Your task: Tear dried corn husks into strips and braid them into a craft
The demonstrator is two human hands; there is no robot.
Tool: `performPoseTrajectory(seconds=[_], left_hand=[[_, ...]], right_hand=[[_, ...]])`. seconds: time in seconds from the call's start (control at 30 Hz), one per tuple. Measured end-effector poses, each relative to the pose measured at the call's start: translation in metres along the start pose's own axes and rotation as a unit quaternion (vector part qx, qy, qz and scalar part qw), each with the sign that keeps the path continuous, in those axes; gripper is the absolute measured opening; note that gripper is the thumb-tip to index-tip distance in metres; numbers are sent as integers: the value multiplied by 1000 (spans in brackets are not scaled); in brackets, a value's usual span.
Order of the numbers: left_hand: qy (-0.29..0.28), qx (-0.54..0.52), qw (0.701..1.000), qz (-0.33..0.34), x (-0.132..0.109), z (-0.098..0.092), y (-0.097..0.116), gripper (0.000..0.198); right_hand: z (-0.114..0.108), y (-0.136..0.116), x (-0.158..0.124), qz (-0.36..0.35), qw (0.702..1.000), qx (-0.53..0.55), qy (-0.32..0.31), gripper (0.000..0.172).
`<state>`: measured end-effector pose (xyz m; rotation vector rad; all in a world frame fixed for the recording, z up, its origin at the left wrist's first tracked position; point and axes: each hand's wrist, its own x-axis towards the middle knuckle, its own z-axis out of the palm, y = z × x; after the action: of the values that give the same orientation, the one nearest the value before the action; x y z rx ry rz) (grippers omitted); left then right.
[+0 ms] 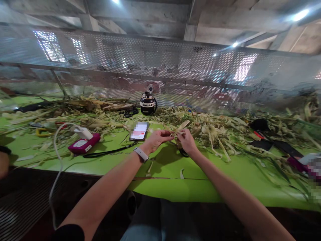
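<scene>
My left hand point(158, 138) and my right hand point(186, 140) meet above the green table point(160, 187), both pinching a pale dried leaf strip point(182, 127) between their fingertips. The strip sticks up and to the right from the fingers. A grey-banded watch point(141, 154) sits on my left wrist. Just behind the hands lies a heap of dried husks and leaf strips point(213, 130).
A phone point(139, 131) lies face up left of my hands. A pink power bank point(84, 144) with white charger and cable sits further left. A black jug point(147, 103) stands at the back by the perforated metal screen point(160, 63). Yellow-handled scissors point(42, 131) lie far left.
</scene>
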<state>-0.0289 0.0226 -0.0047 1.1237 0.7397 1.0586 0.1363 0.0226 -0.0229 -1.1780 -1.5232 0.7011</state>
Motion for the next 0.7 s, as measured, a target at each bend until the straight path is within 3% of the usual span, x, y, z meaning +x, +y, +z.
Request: performPoseTrajectory(seconds=[0.2, 0.37, 0.5, 0.7], left_hand=[[2, 40, 999, 27, 0, -1, -5, 40], [4, 60, 997, 47, 0, 0, -6, 36], [3, 76, 996, 53, -2, 5, -4, 31], [7, 73, 995, 68, -3, 7, -5, 41]], right_hand=[[2, -4, -3, -14, 999, -44, 26, 17], [3, -2, -5, 24, 999, -17, 15, 15], [4, 0, -4, -3, 999, -24, 33, 13], [3, -6, -7, 1, 998, -41, 37, 15]])
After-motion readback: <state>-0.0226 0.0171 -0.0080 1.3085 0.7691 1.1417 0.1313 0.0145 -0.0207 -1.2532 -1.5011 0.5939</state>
